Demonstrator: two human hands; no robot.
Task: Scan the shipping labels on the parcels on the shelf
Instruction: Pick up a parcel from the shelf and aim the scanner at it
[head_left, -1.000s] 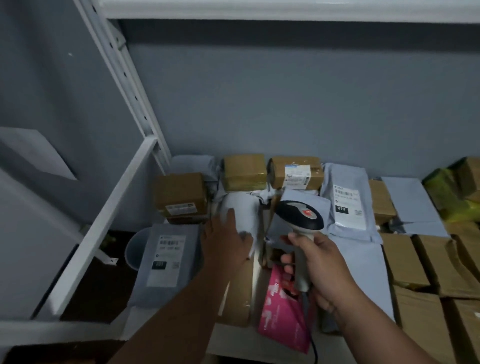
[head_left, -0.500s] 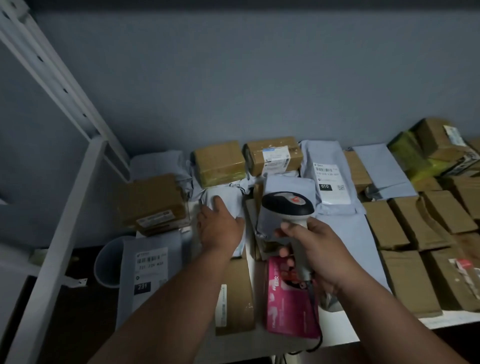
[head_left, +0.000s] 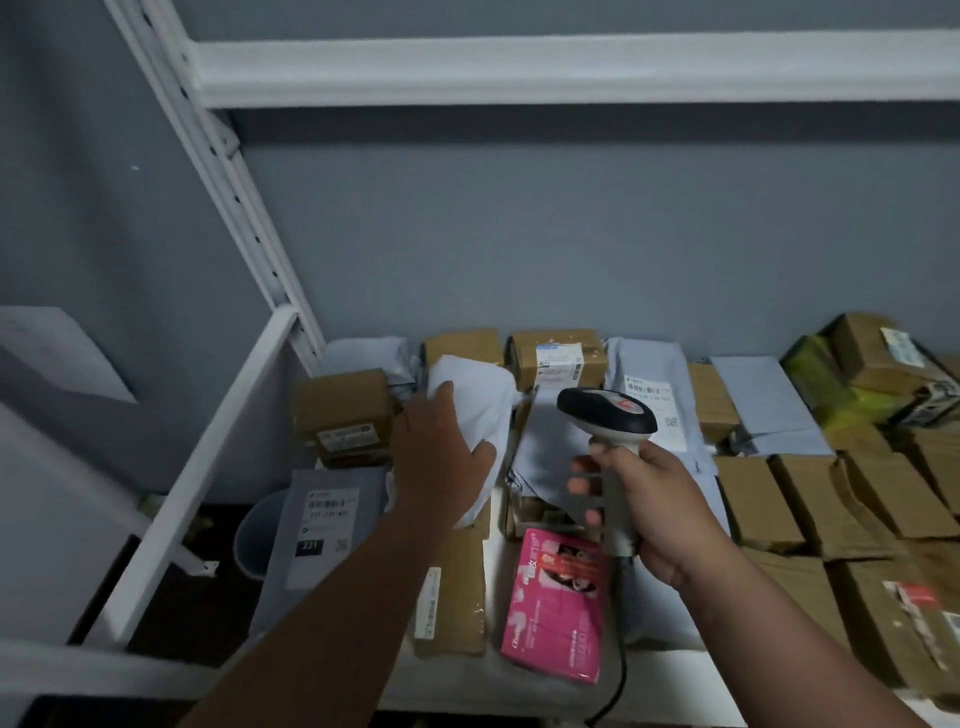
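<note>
Presently, left hand (head_left: 441, 457) grasps a soft, light white bag (head_left: 475, 400); right grip (head_left: 649, 504) clenches the scanner (head_left: 608, 415) at 3 o'clock.

I had only the one view, a wide-angle camera worn on the head, so nothing was shared with a second. It looked forward and down onto the shelf (head_left: 519, 691) from close in, facing the grey back wall (head_left: 571, 234). Both forearms entered from the bottom edge. The upper shelf beam (head_left: 571, 67) crossed the top, and the white upright (head_left: 218, 166) slanted down the left side, bent by the lens.
</note>
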